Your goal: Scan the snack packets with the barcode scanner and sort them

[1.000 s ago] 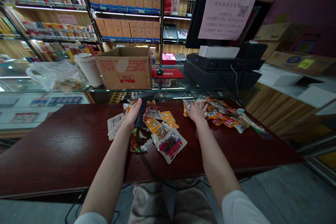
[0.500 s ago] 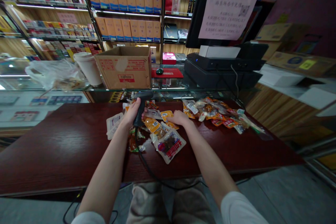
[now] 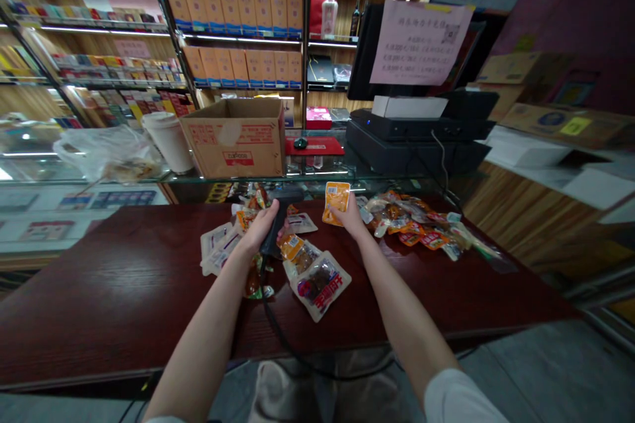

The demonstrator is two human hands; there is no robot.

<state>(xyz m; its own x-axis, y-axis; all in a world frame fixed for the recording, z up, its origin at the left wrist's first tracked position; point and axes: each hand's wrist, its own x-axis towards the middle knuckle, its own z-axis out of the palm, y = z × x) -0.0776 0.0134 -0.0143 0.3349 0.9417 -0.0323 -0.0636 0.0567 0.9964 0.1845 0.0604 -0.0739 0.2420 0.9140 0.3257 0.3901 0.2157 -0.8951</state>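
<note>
My left hand (image 3: 261,227) is wrapped round the handle of a black barcode scanner (image 3: 278,221), whose cable runs down over the table edge. Between the thumb and fingers of my right hand (image 3: 349,215) is an orange snack packet (image 3: 337,203), lifted with its barcode side facing me. Below and between the hands lie a clear-and-white packet with red lettering (image 3: 322,285) and another orange-topped packet (image 3: 297,251). White packets (image 3: 218,246) and other snacks lie around and partly under my left hand. Right of my right hand spreads a heap of snack packets (image 3: 407,215).
A cardboard box (image 3: 238,142), a white cup (image 3: 169,142) and a plastic bag (image 3: 109,152) stand on the glass counter behind the dark red table (image 3: 124,304). A monitor with a paper sign (image 3: 421,43) rises above a black cash drawer (image 3: 417,145) at the back right.
My right hand moved left from the right heap, grasped the orange packet in the middle pile and lifted it up and rightward. My left hand keeps the scanner, now tilted slightly differently.
</note>
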